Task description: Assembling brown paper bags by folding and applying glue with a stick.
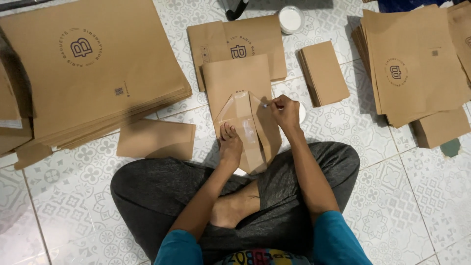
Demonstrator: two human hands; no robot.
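Observation:
A brown paper bag [235, 81] lies on the tiled floor in front of my crossed legs, its bottom end folded open into a diamond shape [244, 122] with a shiny wet patch on it. My left hand [229, 145] presses flat on the folded flaps. My right hand [284, 112] pinches a thin stick with a whitish tip [265, 105] at the right flap's edge.
A tall stack of large brown sheets [93, 68] lies at the left, another stack [417, 64] at the right. A small stack of brown rectangles [325, 72] and a white round tub [291, 18] sit beyond the bag. A loose brown piece [156, 139] lies left of my knee.

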